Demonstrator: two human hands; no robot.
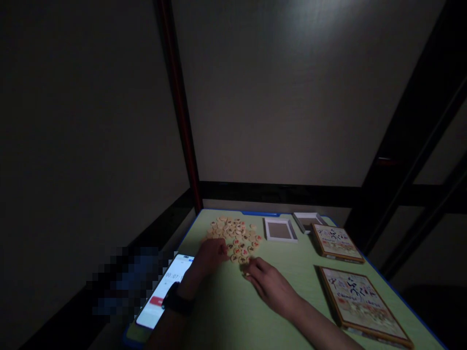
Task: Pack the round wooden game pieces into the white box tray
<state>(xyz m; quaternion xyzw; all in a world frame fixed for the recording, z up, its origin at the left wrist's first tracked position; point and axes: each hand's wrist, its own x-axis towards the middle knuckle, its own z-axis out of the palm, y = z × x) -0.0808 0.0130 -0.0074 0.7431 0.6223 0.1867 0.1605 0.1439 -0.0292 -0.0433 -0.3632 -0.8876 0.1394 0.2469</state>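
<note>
Many round wooden pieces with red and black characters (pixel 237 233) lie in a loose heap on the green table (pixel 233 311). My left hand (pixel 216 252) is at the heap's near left side with its fingers curled together; whatever they may hold is hidden. Just in front of the heap, my right hand (pixel 260 277) has its thumb and fingers pinched on a pale round piece (pixel 247 274), which shows at the fingertips. A dark watch (pixel 177 299) is on my left wrist.
A lit phone with a timer (pixel 160 291) lies at the table's left edge. Behind my right hand are a shallow white tray (pixel 280 239) and another white tray (pixel 299 223). Two chess boxes, one farther (pixel 337 240) and one nearer (pixel 365 304), lie on the right.
</note>
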